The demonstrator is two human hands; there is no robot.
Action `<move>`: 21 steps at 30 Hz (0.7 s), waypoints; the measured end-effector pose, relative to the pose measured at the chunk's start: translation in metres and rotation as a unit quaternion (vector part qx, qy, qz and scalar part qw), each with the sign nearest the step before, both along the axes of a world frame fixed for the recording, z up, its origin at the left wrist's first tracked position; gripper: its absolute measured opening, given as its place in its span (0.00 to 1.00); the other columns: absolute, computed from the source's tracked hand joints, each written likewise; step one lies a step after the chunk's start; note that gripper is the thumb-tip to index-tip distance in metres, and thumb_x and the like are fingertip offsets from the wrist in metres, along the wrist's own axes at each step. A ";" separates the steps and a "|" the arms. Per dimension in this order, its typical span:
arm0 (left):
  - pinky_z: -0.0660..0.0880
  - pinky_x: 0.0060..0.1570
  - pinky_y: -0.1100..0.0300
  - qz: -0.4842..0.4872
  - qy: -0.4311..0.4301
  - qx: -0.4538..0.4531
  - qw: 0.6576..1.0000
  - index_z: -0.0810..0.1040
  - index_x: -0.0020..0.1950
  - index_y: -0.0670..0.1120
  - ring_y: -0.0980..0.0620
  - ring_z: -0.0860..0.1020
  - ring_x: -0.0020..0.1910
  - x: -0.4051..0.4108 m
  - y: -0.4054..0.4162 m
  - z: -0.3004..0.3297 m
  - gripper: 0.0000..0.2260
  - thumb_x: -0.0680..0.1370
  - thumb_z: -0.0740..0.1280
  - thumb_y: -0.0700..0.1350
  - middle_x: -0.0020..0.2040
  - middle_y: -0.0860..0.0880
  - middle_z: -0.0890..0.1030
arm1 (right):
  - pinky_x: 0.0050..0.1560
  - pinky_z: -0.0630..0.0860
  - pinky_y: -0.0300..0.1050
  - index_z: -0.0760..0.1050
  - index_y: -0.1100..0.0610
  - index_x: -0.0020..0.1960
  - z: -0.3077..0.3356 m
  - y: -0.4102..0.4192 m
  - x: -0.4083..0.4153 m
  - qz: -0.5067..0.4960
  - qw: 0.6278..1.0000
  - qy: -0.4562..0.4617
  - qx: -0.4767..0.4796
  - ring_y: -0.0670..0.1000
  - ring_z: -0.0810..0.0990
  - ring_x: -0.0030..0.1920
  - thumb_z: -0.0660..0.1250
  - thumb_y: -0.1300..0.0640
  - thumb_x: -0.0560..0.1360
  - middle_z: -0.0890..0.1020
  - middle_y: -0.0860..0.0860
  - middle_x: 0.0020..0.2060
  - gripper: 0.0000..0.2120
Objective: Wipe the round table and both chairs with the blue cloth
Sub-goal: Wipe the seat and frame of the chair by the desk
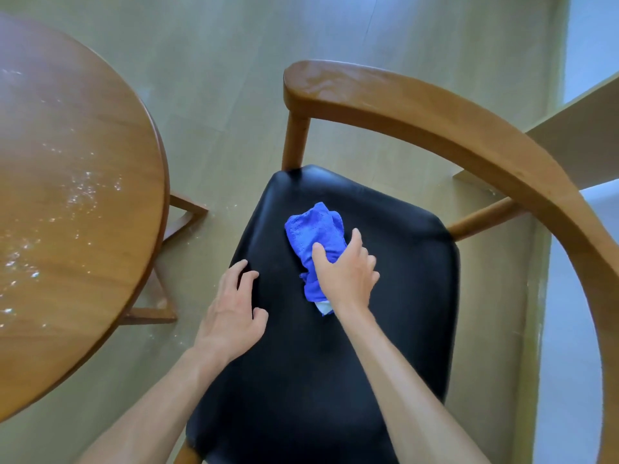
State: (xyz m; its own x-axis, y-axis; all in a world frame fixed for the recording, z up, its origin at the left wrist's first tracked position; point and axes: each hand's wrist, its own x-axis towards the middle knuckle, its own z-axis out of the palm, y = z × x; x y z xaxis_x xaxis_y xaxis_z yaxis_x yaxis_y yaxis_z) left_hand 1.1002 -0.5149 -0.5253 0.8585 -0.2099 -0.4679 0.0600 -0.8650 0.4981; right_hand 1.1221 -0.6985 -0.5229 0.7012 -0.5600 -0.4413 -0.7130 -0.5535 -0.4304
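Forearms reach down from the lower edge of the view over the seat (385, 296), a black padded cushion in a wooden chair (469, 128) with a curved back rail. Right hand (348, 276): fingers bent over the near half of the cloth (315, 229), thumb on its left side, pressing and gripping the bunched blue fabric against the cushion. A small white tab, probably a label, shows under the wrist. The cloth lies a little toward the far left corner of the seat, its free end pointing at that corner. Left hand (234, 313): holds nothing; fingers loosely spread, tips resting on the seat near its left edge, apparently steadying the chair.

Table (83, 195): round, wooden, to the left of the chair and apart from it; pale streaks and specks glint across its top. Whether these are wet wipe marks or dirt cannot be told, so the table's status is uncertain.

Step in hand, as judged: wiping the seat of one chair. No second chair is in view.

Next move, as judged: sweep the cloth across the remaining cushion, toward the right and near edges, with firm downward pressure. The back rail and its posts then need the cloth wrapped round them, since they are curved and narrow.
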 end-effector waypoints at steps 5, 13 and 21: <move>0.67 0.66 0.55 -0.012 0.007 0.016 1.000 0.63 0.72 0.45 0.53 0.55 0.75 0.001 0.001 0.002 0.25 0.74 0.62 0.40 0.76 0.53 0.53 | 0.57 0.64 0.52 0.70 0.56 0.50 0.001 0.002 0.014 0.014 0.998 0.049 0.034 0.56 0.69 0.56 0.66 0.40 0.69 0.72 0.50 0.50 0.21; 0.68 0.66 0.55 -0.011 0.015 0.036 0.999 0.62 0.73 0.46 0.52 0.55 0.75 0.000 -0.003 0.004 0.26 0.75 0.62 0.42 0.76 0.52 0.52 | 0.39 0.68 0.47 0.64 0.53 0.48 0.027 -0.037 0.016 0.050 0.997 -0.012 0.050 0.57 0.75 0.42 0.68 0.45 0.67 0.74 0.46 0.38 0.19; 0.70 0.64 0.56 -0.011 -0.014 0.026 1.000 0.63 0.72 0.46 0.53 0.57 0.74 -0.001 -0.002 0.000 0.24 0.76 0.62 0.43 0.76 0.52 0.54 | 0.54 0.67 0.55 0.55 0.50 0.73 0.012 -0.058 0.025 0.160 0.975 0.036 -0.148 0.59 0.73 0.55 0.66 0.41 0.70 0.73 0.53 0.55 0.37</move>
